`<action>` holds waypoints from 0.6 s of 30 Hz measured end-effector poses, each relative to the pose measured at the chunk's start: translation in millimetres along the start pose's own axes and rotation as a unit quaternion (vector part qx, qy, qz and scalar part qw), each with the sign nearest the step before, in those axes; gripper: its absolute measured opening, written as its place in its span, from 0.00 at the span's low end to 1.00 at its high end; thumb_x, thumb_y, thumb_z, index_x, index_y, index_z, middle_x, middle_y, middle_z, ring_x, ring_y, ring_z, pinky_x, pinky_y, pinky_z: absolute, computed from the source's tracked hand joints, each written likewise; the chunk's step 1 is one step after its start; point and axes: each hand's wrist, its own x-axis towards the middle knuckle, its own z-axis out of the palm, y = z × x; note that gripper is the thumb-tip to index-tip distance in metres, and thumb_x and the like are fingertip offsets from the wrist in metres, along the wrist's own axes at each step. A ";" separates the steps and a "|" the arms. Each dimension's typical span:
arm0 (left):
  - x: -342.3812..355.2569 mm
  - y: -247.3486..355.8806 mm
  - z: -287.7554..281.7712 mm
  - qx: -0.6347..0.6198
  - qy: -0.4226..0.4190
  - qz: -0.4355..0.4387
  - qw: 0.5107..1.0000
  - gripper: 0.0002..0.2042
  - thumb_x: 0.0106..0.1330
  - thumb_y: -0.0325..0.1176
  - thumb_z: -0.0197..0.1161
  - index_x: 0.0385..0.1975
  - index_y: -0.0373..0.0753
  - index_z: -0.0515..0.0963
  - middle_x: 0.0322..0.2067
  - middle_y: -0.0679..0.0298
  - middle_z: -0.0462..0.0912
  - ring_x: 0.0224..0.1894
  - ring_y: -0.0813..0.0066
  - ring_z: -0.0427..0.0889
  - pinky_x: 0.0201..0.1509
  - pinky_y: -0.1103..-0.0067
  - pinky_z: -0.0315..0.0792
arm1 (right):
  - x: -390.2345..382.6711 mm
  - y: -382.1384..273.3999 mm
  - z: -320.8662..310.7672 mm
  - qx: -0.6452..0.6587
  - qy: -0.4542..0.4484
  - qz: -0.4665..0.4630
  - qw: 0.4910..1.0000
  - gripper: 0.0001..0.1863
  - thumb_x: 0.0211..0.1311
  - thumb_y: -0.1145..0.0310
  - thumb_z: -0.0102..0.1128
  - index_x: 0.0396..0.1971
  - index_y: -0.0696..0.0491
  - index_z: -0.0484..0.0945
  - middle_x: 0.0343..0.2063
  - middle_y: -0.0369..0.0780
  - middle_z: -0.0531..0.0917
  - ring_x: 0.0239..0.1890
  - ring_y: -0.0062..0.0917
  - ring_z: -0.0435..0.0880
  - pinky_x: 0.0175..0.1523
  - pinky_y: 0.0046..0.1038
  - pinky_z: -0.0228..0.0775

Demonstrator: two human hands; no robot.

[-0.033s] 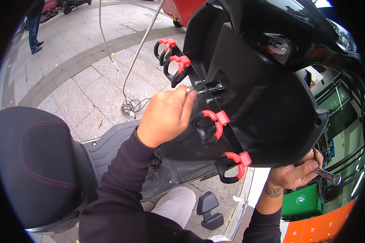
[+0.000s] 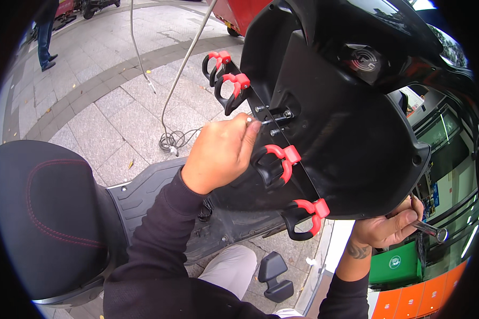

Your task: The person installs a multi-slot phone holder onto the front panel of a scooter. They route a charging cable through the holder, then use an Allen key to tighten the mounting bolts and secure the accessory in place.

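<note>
My left hand [image 2: 221, 151] is closed round a thin metal tool [image 2: 266, 122], its thumb pressed along it. The tool's far end reaches toward the recess in the black scooter front panel [image 2: 340, 138]. Across that panel runs a black bar [image 2: 305, 178] carrying several red and black hooks [image 2: 274, 159]; bolts [image 2: 275, 132] stick out beside the tool. At the panel's lower right edge, my right hand [image 2: 386, 228] grips a chrome wrench [image 2: 430, 231], whose round hollow end points outward. The wrench's other end is hidden behind the fingers and panel.
The black seat [image 2: 53, 218] is at left, with the grey footboard [image 2: 143, 191] beyond it. A cable [image 2: 171, 141] lies coiled on the paving. A black two-pad part [image 2: 275, 276] rests on the ground. At right stands a green bin [image 2: 394, 266]; a person [image 2: 45, 42] stands far left.
</note>
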 end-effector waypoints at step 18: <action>12.5 6.9 -14.9 0.051 -0.075 0.023 0.996 0.10 0.77 0.31 0.63 0.33 0.31 0.75 0.20 0.44 0.78 0.26 0.39 0.82 0.29 0.57 0.73 | -0.5 5.5 1.3 0.042 -0.027 -0.016 0.999 0.16 0.89 0.64 0.42 0.58 0.60 0.74 0.19 0.26 0.61 0.26 0.11 0.60 0.40 0.20 0.56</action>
